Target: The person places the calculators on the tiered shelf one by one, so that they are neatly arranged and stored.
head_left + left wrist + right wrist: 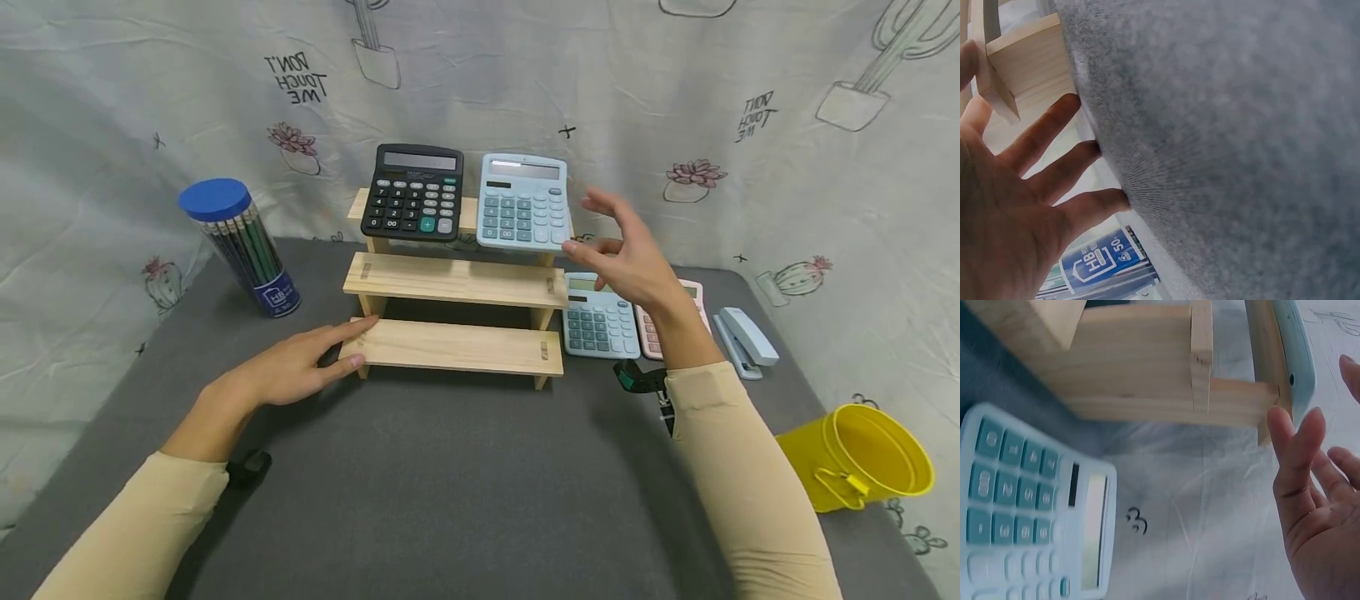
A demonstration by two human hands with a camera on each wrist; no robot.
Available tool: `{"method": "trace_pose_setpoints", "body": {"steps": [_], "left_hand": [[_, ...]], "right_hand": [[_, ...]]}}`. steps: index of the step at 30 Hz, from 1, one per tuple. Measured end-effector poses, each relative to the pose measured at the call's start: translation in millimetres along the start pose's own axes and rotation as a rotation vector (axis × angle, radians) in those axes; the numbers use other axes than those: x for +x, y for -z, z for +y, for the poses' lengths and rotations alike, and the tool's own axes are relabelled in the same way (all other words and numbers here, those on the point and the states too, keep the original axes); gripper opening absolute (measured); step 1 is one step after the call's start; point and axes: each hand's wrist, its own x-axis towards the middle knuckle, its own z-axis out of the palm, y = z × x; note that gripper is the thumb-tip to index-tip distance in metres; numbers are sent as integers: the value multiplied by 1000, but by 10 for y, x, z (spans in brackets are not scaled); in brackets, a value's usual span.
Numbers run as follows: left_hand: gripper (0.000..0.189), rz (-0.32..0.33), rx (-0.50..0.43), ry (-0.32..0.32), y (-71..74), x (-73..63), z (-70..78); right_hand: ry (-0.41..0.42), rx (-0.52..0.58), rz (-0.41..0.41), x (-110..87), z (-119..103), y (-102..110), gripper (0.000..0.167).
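A three-tier wooden stand (457, 279) holds a black calculator (412, 196) and a light blue calculator (523, 204) side by side, leaning on its top tier. My right hand (630, 254) is beside the light blue one, fingers spread, with a fingertip right at its lower right corner; in the right wrist view that calculator's edge (1297, 356) shows past the fingers. My left hand (300, 362) rests its fingers at the left end of the lowest shelf (457, 346). In the left wrist view its fingers (1054, 128) are straight and apart.
Right of the stand lie a second light blue calculator (600, 321), a pink calculator (686, 304) partly behind my wrist, and a stapler (745, 342). A yellow bucket (813, 458) is at the right edge. A blue-lidded tub of pencils (243, 246) stands at the left.
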Motion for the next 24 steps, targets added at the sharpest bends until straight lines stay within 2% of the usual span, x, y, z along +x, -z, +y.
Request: {"method": "trace_pose_setpoints", "body": {"steps": [6,18,24], "left_hand": [[62,8,-13,-20,-26,24,6],[61,11,-3,-15,-16,-9,-19],[61,13,-7,-18,-7,-12,-26]], "right_hand": [[17,-64,0,-142,108,134,77],[-23,-116,8,-359,307,353,68],[-32,-95,6,-431,445,449,68]]}}
